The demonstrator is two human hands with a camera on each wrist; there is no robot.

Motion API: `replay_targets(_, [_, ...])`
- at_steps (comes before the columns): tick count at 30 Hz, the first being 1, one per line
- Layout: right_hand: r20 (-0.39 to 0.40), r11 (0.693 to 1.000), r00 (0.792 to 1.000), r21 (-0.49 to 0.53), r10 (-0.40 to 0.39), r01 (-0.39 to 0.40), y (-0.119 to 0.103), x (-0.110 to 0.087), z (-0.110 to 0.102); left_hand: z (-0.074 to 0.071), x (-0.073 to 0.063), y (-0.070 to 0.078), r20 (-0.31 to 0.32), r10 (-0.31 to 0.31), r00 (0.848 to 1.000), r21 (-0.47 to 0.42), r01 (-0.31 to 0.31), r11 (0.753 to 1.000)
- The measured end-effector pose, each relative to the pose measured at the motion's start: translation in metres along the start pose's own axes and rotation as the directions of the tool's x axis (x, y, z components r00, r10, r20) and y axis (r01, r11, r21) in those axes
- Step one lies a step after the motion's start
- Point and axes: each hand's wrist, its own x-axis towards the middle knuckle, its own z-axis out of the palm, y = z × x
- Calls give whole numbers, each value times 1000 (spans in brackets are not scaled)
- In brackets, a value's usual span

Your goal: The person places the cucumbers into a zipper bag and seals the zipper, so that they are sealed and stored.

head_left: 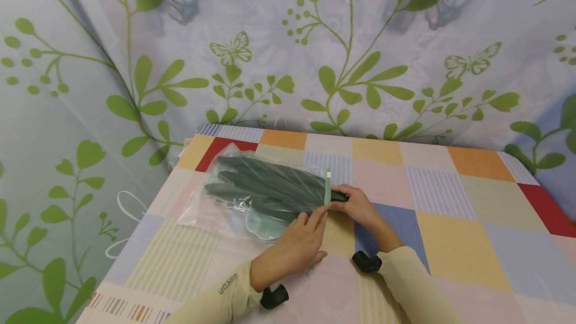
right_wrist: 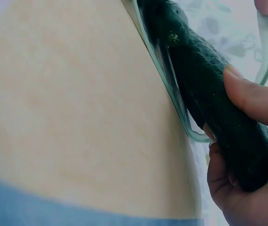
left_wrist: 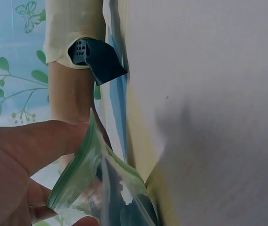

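A clear zip bag (head_left: 279,189) with a pale green seal strip lies on the table, several dark green cucumbers (head_left: 270,179) inside. At its mouth, my left hand (head_left: 299,239) pinches the near edge of the seal. The left wrist view shows the bag's mouth (left_wrist: 96,174) spread, with the thumb (left_wrist: 54,139) at its rim. My right hand (head_left: 360,209) grips the outer end of another cucumber (right_wrist: 218,103), thumb on one side and fingers on the other. That cucumber's far end passes into the bag's opening, beside another cucumber (right_wrist: 164,21).
A patchwork-patterned cloth (head_left: 454,244) covers the table. Behind it hangs a curtain (head_left: 279,79) printed with leaves and butterflies. White cord loops (head_left: 130,204) show past the table's left edge. A black wrist mount (head_left: 366,262) sits at the right cuff.
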Motion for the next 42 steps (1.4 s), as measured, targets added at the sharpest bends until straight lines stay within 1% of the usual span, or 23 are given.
replay_targets(2, [5, 1000, 1000, 5, 12, -12, -1, 1, 2, 0, 0, 0, 3, -1, 1000, -3, 1, 1000])
replay_targets(6, [43, 998, 998, -44, 50, -48, -1, -2, 3, 0, 0, 0, 31, -5, 999, -25, 6, 1000])
replay_targets(10, [28, 991, 999, -131, 40, -36, 3, -6, 4, 1, 0, 1, 33, 3, 999, -26, -2, 1000])
replay_targets(13, [19, 984, 1000, -178, 2, 1, 6, -8, 2, 3, 0, 1, 27, 10, 1000, -17, -9, 1000])
replay_targets(16, [60, 988, 998, -155, -17, 26, 11, -13, -4, 4, -1, 2, 54, 11, 998, -17, -10, 1000])
replay_targets(20, [114, 994, 993, -98, -45, 56, 17, -19, -22, 5, 0, 2, 89, 13, 996, -33, -10, 999])
replay_targets(23, [148, 994, 987, -78, -63, 75, 19, -21, -34, 5, 1, 2, 108, 6, 994, -43, -2, 999])
replay_targets(25, [171, 995, 983, -60, -71, 82, 20, -20, -38, 5, 2, 2, 118, 1, 993, -46, 4, 999])
replay_targets(30, [198, 997, 978, -25, -64, 70, 21, -18, -39, 5, 3, 2, 116, 0, 993, -35, 5, 999])
replay_targets(37, [169, 999, 985, 28, -47, 43, 16, -20, -37, 5, 4, 3, 90, 1, 996, -18, 0, 1000])
replay_targets(42, [183, 995, 983, 98, -9, -10, 15, -20, -35, 4, 4, 4, 86, 10, 996, -15, -8, 1000])
